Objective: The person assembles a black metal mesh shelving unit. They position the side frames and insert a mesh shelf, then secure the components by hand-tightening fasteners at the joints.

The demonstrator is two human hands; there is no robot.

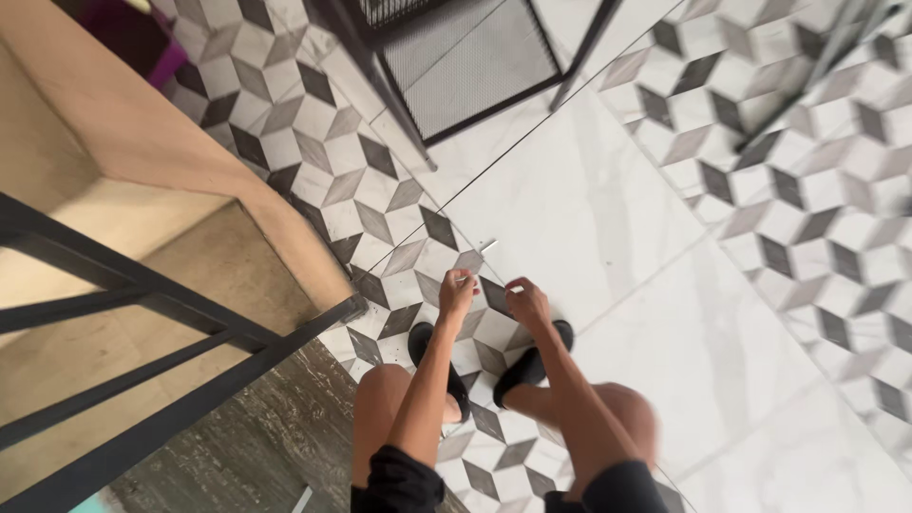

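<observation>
I am bent low over a floor of grey, white and black cube-pattern tiles (pixel 313 171). My left hand (pixel 456 296) hovers just above the floor with its fingers pinched on a small pale thin piece (pixel 465 279). Close beside it, my right hand (pixel 527 304) has curled fingers; whether it holds anything is too small to tell. A small silvery metal piece (pixel 487 245) lies on the tile just beyond both hands. My feet in black shoes (pixel 532 366) stand right below the hands.
A black metal frame (pixel 190 313) crosses the left side over a beige wooden surface (pixel 114 142). A black mesh metal stand (pixel 465 62) sits at the top. White marble-look slabs (pixel 589 209) run diagonally to the right. Thin dark legs (pixel 807 85) stand at the top right.
</observation>
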